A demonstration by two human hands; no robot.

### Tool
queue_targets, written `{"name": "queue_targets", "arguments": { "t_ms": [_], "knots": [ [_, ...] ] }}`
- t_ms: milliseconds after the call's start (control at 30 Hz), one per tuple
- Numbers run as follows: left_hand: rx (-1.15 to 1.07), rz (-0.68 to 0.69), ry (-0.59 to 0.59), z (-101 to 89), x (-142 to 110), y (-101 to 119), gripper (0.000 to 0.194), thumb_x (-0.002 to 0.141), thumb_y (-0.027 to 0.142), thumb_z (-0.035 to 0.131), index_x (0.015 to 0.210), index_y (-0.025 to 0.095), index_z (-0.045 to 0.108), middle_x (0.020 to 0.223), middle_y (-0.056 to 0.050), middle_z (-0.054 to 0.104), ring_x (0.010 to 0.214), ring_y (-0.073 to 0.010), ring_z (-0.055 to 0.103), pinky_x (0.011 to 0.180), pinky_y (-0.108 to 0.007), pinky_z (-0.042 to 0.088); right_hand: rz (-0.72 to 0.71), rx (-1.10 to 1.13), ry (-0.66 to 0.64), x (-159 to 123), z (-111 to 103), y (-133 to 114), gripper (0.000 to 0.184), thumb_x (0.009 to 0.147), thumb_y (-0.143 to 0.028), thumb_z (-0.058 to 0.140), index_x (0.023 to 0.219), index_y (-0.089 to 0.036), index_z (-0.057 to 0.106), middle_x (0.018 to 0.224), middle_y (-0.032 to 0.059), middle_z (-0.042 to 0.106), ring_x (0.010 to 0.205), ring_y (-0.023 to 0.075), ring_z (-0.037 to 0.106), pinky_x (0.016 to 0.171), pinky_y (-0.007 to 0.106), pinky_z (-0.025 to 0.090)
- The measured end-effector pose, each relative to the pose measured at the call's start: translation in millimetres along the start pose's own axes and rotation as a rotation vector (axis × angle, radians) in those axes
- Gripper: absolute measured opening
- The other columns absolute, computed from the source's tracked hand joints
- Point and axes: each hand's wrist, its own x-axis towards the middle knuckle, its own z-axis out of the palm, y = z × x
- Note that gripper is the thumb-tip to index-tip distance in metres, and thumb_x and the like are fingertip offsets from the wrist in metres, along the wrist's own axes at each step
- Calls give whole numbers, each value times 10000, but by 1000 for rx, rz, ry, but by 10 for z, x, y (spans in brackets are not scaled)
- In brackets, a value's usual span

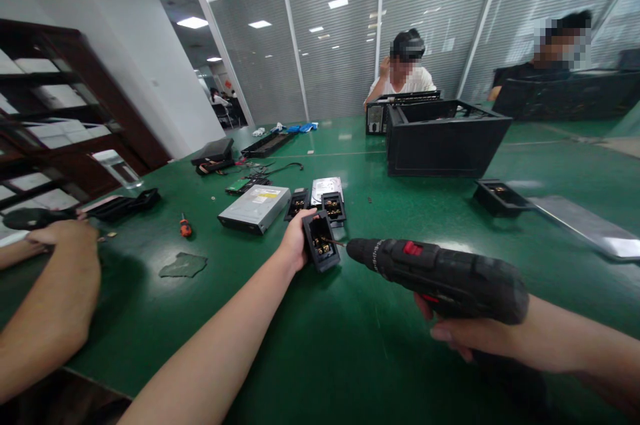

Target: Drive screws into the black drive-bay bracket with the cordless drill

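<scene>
One black box [320, 255] is held in the left hand [296, 238] over the bench [380, 358], tilted, with its open face turned up toward the wearer; whether its lower edge touches the green top cannot be told. It looks like stiff moulded plastic, probably light, smooth enough to slip a little, and unlikely to give under the fingers. The left grip is closed on its left side wall, which seems the sound place to hold it, clear of the brass-coloured pieces inside. A drill bit [336, 242] reaches across the right rim into the opening; whether its tip touches metal is too small to tell. Thin and likely brittle under side load, it belongs to a black drill [440, 275], which looks much heavier than the box and is best borne by its handle, where the right hand [463, 331] has its grip wrapped. Just beyond the held box lie two similar boxes [333, 209] and a silver hard drive [326, 185], with an optical drive [257, 206] to their left. Farther out are an orange screwdriver [185, 227], a large black case [445, 148] and a co-worker's forearm [60, 291].
</scene>
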Motion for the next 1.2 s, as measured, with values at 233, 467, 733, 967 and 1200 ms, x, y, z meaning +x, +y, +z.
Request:
{"name": "queue_targets", "arguments": {
  "t_ms": [233,467,733,967,1200],
  "knots": [
    [10,-2,-16,-28,13,-13,301,683,431,610,791,154,654,698,-71,677,592,-230,623,596,-393,510,-26,73,-30,-4,5,-60,294,794,-331,635,1051,-225,541,942,24,599,603,134,599,591,299,533],
    [22,-5,-8,-7,-1,-12,304,675,450,613,768,162,644,671,-64,663,576,-230,615,588,-398,505,-36,-6,-18,-2,-7,-14,270,807,-373,616,1011,-202,569,707,-11,598,604,167,596,582,304,495],
    [2,4,-12,-34,23,-22,290,675,427,620,777,158,648,689,-67,670,590,-230,619,590,-387,503,-4,-18,-5,9,-11,12,262,797,-388,623,973,-200,578,711,-2,615,600,172,609,579,306,501],
    [3,6,-23,-40,35,-29,297,673,428,622,774,151,655,683,-61,670,590,-226,619,581,-371,498,-12,-7,-3,21,-14,38,261,791,-384,628,975,-206,581,698,-6,611,596,173,609,566,299,498],
    [8,-7,-21,-36,40,-26,312,678,440,615,787,150,657,692,-70,678,597,-236,626,580,-381,501,-24,-10,-8,11,-1,-3,264,796,-377,617,984,-198,568,659,-17,600,591,170,604,561,285,481]
  ]
}}
